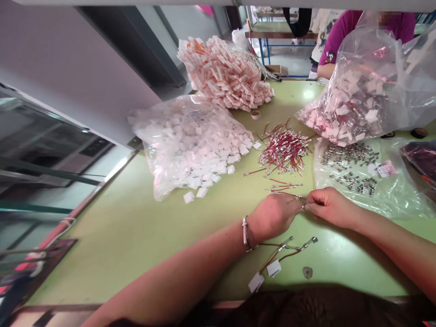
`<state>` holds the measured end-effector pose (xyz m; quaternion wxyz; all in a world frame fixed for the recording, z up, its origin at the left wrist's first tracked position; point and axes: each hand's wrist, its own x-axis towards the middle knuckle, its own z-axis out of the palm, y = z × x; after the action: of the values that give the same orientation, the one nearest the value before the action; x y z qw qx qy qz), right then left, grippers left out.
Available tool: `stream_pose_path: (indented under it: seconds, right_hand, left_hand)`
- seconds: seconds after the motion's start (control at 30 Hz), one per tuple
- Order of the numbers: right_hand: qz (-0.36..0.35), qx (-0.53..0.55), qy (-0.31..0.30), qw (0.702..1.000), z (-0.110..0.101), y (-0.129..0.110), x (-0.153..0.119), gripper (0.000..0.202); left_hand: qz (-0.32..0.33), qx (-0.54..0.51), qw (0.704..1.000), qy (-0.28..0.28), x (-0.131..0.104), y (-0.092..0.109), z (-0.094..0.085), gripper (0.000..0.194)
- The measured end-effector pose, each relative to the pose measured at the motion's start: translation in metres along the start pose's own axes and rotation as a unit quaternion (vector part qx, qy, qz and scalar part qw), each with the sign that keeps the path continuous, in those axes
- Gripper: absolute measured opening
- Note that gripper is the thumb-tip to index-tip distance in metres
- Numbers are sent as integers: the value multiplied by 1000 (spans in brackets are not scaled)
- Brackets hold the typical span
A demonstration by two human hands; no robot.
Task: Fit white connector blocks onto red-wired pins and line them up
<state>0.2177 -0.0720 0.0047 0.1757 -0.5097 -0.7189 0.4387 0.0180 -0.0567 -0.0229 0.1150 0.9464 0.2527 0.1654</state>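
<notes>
My left hand (277,214) is closed, its fingers pressed together and pointing right; what lies inside it is hidden. My right hand (329,206) pinches thumb against forefinger, touching a small metal terminal (303,207) where the fingertips of both hands meet. Just behind my left fingers lie a few short red wires (284,186) with metal ends. Nearer my body, below the left wrist, rest red wires joined to metal pieces (299,248). White plastic housings (274,268) sit on their near ends.
A bag (163,159) spills white housings at left. Behind it rises a heap of orange-and-white parts (228,75). Red wires form a pile (284,150) mid-table. Metal terminals (354,156) lie on clear plastic at right, below a filled bag (354,104). A person in a purple sleeve (335,38) is opposite.
</notes>
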Motion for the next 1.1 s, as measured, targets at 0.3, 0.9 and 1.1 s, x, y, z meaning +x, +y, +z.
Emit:
stream_pose_path:
  seconds: [0.3,0.9,1.1]
  right_hand:
    - [-110,-198,15,974,-7,-5,-1,18]
    - [33,-467,90,879,-76,44,17,8]
    - [34,-397,170,901,-72,27,16,14]
  left_hand:
    - [-163,-28,984,62,21,-28,-30,20]
    - [-295,-161,925,177,32,-36,-18,7]
    - [-338,-331,855,214,30,-33,-26,17]
